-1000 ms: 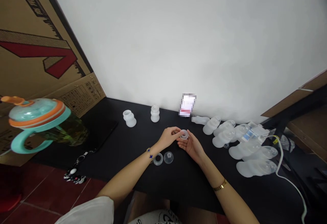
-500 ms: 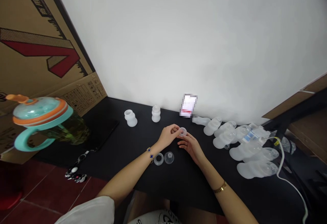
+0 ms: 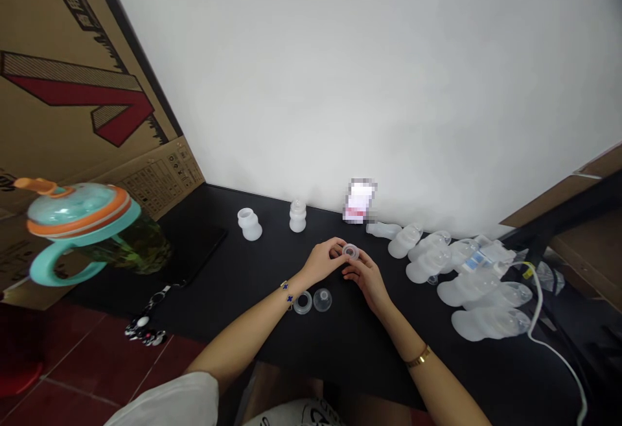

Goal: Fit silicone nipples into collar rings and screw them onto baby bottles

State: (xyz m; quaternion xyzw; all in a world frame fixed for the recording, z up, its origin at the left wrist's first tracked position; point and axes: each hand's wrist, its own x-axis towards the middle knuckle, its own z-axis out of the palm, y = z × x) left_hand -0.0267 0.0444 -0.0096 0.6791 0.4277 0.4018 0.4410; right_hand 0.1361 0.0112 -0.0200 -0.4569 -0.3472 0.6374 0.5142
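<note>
Between my two hands is a small round translucent piece (image 3: 350, 252), its round opening facing up. My left hand (image 3: 326, 261) pinches its left edge, and my right hand (image 3: 365, 274) holds its right edge with the fingertips. On the black table below them lie a translucent ring (image 3: 302, 303) and, touching or nearly touching it, a clear dome-shaped cap (image 3: 322, 299). Farther back stand an open white bottle (image 3: 249, 224), slightly tilted in view, and a white bottle with a clear top (image 3: 298, 216).
A lit phone (image 3: 359, 201) leans against the wall. Several capped white bottles (image 3: 490, 323) lie at the right beside a white cable (image 3: 538, 303). At the left are a large teal-handled jug (image 3: 92, 231), a dark flat device (image 3: 194, 257), a keychain (image 3: 144, 325) and a cardboard box (image 3: 78, 102).
The small round piece has tipped slightly in my fingers, so its opening shows more. Both hands have shifted very little, and the view has moved slightly.
</note>
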